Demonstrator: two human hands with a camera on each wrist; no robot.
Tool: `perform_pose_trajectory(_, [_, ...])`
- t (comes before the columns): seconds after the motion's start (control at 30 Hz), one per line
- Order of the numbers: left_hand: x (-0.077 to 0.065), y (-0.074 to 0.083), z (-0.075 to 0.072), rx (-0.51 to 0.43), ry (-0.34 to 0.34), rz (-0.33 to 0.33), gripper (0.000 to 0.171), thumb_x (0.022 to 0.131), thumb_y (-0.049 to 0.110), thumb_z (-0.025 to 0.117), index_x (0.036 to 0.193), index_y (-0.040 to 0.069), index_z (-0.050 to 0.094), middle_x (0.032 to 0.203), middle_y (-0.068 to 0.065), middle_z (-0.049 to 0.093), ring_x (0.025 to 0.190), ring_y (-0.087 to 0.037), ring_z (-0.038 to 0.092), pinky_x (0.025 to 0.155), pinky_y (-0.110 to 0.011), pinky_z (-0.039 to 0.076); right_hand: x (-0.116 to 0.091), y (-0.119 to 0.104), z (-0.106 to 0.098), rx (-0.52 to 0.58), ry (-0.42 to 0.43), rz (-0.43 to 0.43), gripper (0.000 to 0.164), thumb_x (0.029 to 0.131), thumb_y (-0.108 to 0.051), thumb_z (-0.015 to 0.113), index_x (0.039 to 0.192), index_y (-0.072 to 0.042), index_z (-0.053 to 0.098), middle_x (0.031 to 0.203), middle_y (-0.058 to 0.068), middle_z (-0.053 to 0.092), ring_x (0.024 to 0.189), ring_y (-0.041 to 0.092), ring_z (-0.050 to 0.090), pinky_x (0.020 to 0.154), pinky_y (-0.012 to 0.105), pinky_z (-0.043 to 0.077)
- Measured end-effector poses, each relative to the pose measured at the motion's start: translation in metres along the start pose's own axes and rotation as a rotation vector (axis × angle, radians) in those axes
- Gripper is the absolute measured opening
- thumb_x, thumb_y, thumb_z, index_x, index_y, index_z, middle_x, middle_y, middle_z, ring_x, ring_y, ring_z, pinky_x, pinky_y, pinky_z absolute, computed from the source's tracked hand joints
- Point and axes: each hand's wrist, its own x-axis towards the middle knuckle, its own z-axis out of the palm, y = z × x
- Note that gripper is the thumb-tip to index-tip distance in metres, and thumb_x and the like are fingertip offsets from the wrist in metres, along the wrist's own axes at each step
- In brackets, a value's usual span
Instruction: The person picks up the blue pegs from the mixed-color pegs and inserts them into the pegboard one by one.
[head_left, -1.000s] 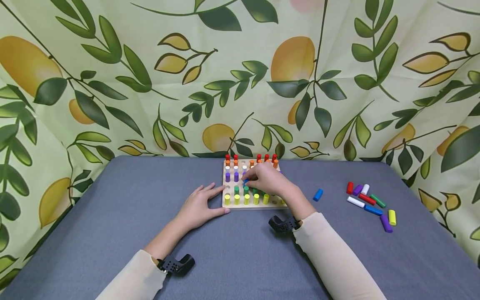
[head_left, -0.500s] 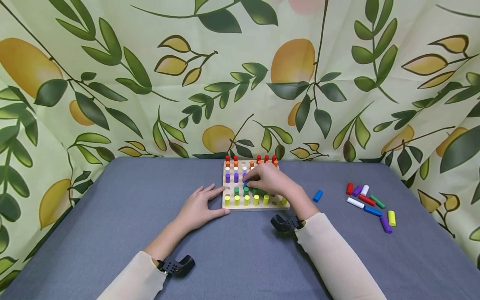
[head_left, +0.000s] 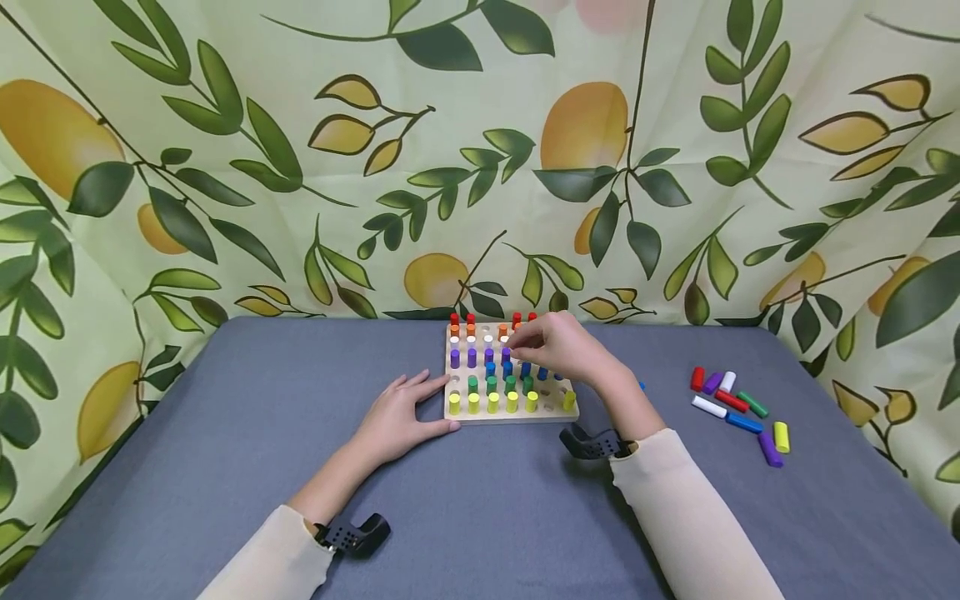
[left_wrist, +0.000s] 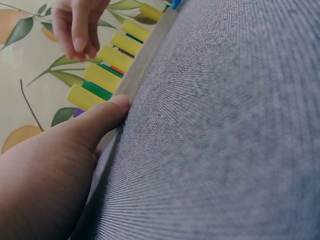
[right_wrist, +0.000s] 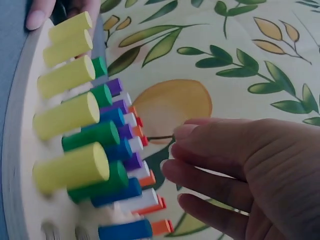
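Observation:
A wooden pegboard (head_left: 480, 419) carries rows of upright red, orange, white, purple, blue, green and yellow pegs. My left hand (head_left: 401, 417) rests at its left side, fingers spread, with the thumb (left_wrist: 107, 117) touching the front edge near the corner. Above the board's right half, my right hand (head_left: 566, 346) hovers with nothing between its fingers; the right wrist view shows thumb and fingers (right_wrist: 207, 172) slightly apart. A blue peg (head_left: 491, 369) stands at the left of the blue row. Part of the board's back right is hidden behind my right hand.
Loose pegs lie on the grey cloth to the right, among them a red peg (head_left: 732, 401), a green peg (head_left: 753, 404) and a yellow peg (head_left: 782, 437). One blue peg (head_left: 642, 386) mostly hides behind my right forearm. A patterned curtain (head_left: 480, 192) hangs behind the table.
My right hand has let go of the blue peg, which now stands in the board, and has moved up and to the right. The left hand has stayed in place.

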Motion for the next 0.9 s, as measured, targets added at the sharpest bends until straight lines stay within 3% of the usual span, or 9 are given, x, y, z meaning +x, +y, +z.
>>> perform_pose_trajectory(0.2, [0.0,0.0,0.002,-0.003,0.005,-0.005,0.076,0.081,0.056,0.079,0.146,0.025,0.057,0.155,-0.019,0.048,0.148,-0.048,0.036,0.119,-0.065,0.03,-0.02,0.01,-0.013,-0.05,0.047,-0.058,0.012,0.09,-0.011,0.076,0.101,-0.009,0.081,0.093,0.001,0.079,0.076,0.007,0.069,0.065,0.026,0.056])
perform_pose_trajectory(0.43, [-0.001,-0.002,0.002,-0.011,0.007,-0.007,0.076,0.081,0.055,0.079,0.146,0.024,0.057,0.155,-0.019,0.048,0.148,-0.049,0.036,0.119,-0.066,0.03,-0.048,0.021,-0.031,-0.116,0.087,-0.053,0.013,0.089,-0.01,0.077,0.101,-0.009,0.08,0.093,-0.001,0.079,0.082,0.011,0.07,0.077,0.04,0.062])
perform_pose_trajectory(0.6, [0.0,-0.002,0.001,-0.011,0.002,-0.003,0.076,0.081,0.056,0.079,0.146,0.024,0.057,0.155,-0.02,0.048,0.148,-0.048,0.036,0.12,-0.065,0.029,-0.07,0.035,-0.041,-0.168,0.145,-0.065,0.013,0.089,-0.01,0.077,0.101,-0.013,0.08,0.094,-0.002,0.079,0.086,0.013,0.072,0.076,0.042,0.061])
perform_pose_trajectory(0.9, [-0.001,-0.001,0.0,-0.011,-0.003,-0.004,0.075,0.082,0.055,0.078,0.147,0.024,0.055,0.156,-0.02,0.046,0.148,-0.05,0.035,0.119,-0.067,0.03,-0.101,0.06,-0.039,-0.187,0.211,-0.057,0.018,0.088,-0.009,0.077,0.106,-0.011,0.079,0.1,0.004,0.079,0.088,0.02,0.074,0.073,0.039,0.061])
